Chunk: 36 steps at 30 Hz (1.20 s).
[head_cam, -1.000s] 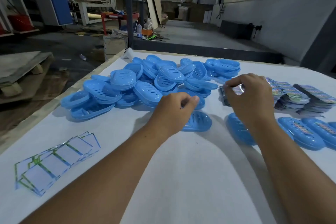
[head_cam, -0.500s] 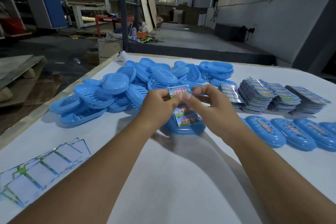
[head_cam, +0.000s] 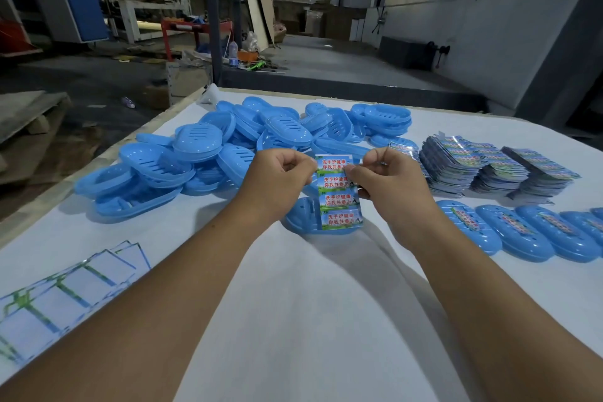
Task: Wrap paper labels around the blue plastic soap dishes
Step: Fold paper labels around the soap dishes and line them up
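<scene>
A label (head_cam: 337,192) has been taken from the stacks (head_cam: 473,170) and is now pinched at its top corners by the left hand (head_cam: 277,179) and right hand (head_cam: 388,179). It hangs over a dish (head_cam: 303,219) lying on the table (head_cam: 326,303); wrapping is judged to be next.

Two bare forearms, no sleeves, left hand (head_cam: 277,179), right hand (head_cam: 388,183), no gloves, no rings
</scene>
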Tool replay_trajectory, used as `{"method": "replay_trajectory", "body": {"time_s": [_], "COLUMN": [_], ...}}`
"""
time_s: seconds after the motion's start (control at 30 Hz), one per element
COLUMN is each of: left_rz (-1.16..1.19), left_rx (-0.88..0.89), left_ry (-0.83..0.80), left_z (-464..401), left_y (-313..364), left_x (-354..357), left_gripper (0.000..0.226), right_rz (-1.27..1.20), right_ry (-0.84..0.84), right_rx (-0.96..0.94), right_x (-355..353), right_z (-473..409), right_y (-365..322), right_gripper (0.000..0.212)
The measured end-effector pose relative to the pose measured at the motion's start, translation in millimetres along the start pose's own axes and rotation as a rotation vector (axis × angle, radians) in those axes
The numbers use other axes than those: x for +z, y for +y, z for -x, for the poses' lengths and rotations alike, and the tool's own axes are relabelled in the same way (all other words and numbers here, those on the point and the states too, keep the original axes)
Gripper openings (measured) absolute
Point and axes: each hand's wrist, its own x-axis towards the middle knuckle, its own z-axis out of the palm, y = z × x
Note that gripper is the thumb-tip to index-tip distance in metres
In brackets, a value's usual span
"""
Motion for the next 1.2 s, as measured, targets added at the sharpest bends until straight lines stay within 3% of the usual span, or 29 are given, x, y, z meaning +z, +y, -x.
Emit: {"method": "replay_trajectory", "body": {"time_s": [0.1, 0.23, 0.4, 0.7, 1.0, 1.2], "left_rz": [0.009, 0.032, 0.009, -0.004, -0.218, -0.301], "left_rx": [0.002, 0.013, 0.053, 0.063, 0.013, -0.010], "left_ry": [-0.020, -0.064, -0.064, -0.047, 0.077, 0.165], "left_z": [1.2, 4.4, 6.8, 5.2, -4.9, -4.3], "left_y": [1.5, 2.0, 2.9, 1.6, -2.5, 4.0], "left_x": [0.1, 3.1, 4.7, 5.6, -7.2, -26.2], "left_gripper": [0.029, 0.021, 0.016, 0.018, 0.024, 0.032], "right_rz": [0.052, 0.362, 0.376, 0.214, 0.052, -0.258], "right_ry": [0.019, 0.011, -0.053, -0.078, -0.116, -0.126], "right_rx": [-0.040, -0.271, -0.343, -0.234, 0.043, 0.156], "right_x": [0.5, 2.8, 6.4, 4.9, -7.5, -14.2], "right_z": [0.7, 4.9, 13.1, 12.5, 8.1, 4.6], "right_y": [1.1, 3.5, -0.8, -5.2, -10.3, -15.5], "right_gripper": [0.019, 0.013, 0.021, 0.025, 0.019, 0.009]}}
